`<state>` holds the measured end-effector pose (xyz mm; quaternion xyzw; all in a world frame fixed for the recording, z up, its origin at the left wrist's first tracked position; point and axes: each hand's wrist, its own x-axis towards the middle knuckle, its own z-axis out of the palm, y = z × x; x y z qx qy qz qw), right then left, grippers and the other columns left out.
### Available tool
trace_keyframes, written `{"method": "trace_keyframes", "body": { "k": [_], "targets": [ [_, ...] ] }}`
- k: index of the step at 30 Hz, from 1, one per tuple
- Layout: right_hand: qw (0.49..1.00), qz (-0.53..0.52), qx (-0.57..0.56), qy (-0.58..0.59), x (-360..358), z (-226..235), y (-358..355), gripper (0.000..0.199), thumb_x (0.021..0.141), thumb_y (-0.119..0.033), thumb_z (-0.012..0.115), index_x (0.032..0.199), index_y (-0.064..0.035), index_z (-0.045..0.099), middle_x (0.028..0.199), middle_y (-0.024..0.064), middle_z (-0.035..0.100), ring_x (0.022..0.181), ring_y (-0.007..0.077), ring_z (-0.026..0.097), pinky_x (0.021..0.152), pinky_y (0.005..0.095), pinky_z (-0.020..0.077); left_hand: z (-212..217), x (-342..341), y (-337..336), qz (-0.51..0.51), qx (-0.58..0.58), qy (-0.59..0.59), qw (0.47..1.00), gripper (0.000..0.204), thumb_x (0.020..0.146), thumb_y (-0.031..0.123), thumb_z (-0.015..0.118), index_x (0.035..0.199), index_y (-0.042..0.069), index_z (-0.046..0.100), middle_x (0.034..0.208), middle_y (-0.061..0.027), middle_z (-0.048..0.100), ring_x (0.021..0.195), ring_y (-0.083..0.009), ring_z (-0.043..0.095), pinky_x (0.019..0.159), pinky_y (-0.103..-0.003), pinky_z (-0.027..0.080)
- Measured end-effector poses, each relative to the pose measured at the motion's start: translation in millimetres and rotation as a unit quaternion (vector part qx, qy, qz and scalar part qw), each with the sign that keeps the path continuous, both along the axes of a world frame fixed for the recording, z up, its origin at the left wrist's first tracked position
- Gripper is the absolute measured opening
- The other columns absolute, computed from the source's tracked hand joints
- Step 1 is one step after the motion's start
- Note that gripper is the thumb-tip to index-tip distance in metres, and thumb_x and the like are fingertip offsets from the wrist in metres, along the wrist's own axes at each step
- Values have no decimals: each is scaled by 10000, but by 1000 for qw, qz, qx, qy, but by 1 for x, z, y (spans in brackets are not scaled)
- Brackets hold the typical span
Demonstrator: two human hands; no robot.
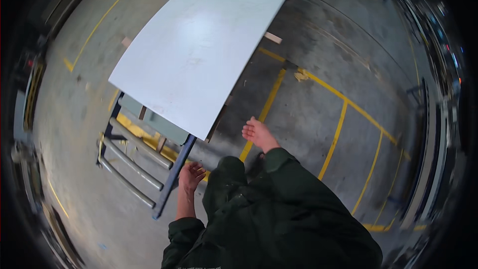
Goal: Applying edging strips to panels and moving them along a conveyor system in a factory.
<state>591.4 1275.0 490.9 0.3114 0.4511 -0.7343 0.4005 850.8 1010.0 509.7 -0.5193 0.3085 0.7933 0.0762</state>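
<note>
A large pale grey sheet lies flat on a roller conveyor frame, stretching away from me. My left hand hangs beside the blue frame rail, fingers loosely curled, holding nothing. My right hand is held out over the concrete floor just right of the sheet's near corner, fingers apart and empty. Neither hand touches the sheet. My dark green sleeves and trousers fill the lower middle of the view.
Steel rollers sit in the blue frame under the sheet's near end. Yellow lines mark the concrete floor. A small wood offcut lies by the sheet's right edge. Racks and machinery line the right side.
</note>
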Motion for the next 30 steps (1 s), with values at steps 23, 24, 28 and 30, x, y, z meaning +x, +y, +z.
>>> {"method": "trace_keyframes", "body": {
  "k": [23,24,28,30],
  "targets": [
    [973,81,141,-161,-163,-71,-153,453,1015,-442,470,1277,-94,593,1281,99,634,1206,332,592,1050,519,472,-39,-54,52,302,7,-132,944,352,941,280,546,1178,28,605,951,-114,691,746,-287,691,709,-416,556],
    [973,69,131,-175,-161,-69,-153,446,1019,-445,460,1252,-93,604,1262,95,646,1199,323,602,1053,516,473,-38,-59,55,311,9,-132,941,352,941,280,546,1178,28,605,951,-114,691,746,-287,691,709,-416,556],
    [970,33,108,-217,-163,-72,-136,417,1028,-462,436,973,-105,646,991,43,691,1021,262,648,1026,477,493,-29,-80,58,305,18,-137,942,359,957,269,539,1208,16,589,983,-127,681,782,-301,690,737,-435,551],
    [962,28,127,-240,-163,-69,-139,462,1026,-474,450,726,-142,567,696,-19,589,760,197,588,934,408,505,-24,-86,59,307,16,-136,942,354,953,262,547,1201,14,588,968,-126,682,774,-295,689,730,-432,550]
  ]
}}
